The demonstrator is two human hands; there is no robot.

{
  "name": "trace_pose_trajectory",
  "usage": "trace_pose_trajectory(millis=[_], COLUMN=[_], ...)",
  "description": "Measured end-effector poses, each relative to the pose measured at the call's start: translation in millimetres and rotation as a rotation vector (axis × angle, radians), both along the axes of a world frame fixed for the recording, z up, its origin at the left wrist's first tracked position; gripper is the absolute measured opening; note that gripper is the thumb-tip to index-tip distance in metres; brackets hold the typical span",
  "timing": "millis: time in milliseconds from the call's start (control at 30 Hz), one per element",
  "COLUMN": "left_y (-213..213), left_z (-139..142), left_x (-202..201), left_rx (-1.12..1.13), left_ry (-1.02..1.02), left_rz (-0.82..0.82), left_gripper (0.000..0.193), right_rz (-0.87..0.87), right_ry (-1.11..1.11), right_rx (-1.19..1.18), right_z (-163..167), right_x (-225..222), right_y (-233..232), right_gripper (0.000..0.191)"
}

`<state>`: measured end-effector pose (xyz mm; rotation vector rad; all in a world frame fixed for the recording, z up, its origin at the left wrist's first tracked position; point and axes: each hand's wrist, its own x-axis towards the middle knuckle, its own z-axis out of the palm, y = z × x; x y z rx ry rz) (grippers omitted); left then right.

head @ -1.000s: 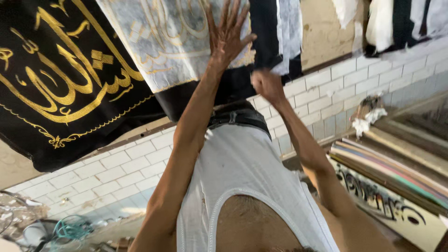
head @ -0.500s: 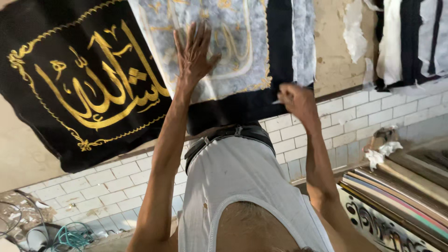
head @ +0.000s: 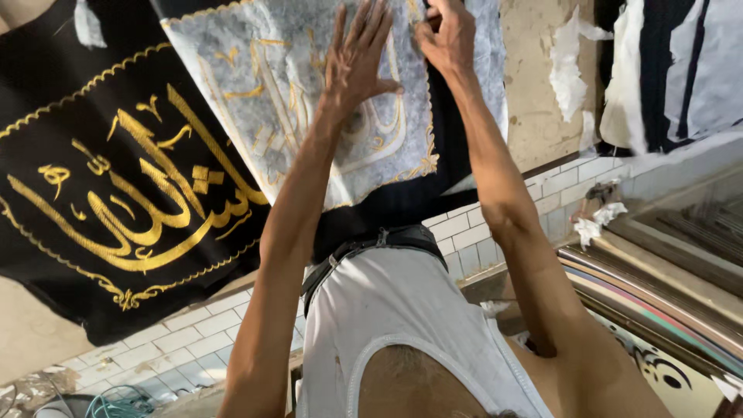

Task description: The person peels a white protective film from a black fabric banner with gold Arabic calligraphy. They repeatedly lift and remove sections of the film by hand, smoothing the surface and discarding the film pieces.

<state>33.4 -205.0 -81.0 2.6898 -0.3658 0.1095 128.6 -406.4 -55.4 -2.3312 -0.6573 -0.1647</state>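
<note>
White tiles [head: 193, 333] run below a black embroidered cloth [head: 116, 193]. Beside it lies a grey cloth [head: 286, 101] with gold stitching. Left hand [head: 356, 62] rests flat on it, fingers spread, holding nothing. Right hand [head: 445, 39], fingers curled, grip contents indiscernible, touches its top.
</note>
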Motion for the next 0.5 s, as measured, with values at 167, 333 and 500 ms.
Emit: trace_pose_trajectory(millis=[167,333,500], left_y=[-4,-4,-6], left_z=[4,-7,-12], left_x=[45,48,47], left_rx=[-0.123,-0.157,-0.105], left_ry=[0.247,0.178,0.090], left_rz=[-0.048,-0.071,-0.055], left_gripper=[0.148,0.145,0.148], right_rz=[-0.059,-0.075,0.189], right_ry=[-0.051,-0.088,-0.069], right_rx=[-0.113,-0.186,-0.136], right_z=[-8,-9,-3], right_x=[14,20,11], right_y=[11,10,1], right_gripper=[0.023,0.010,0.006])
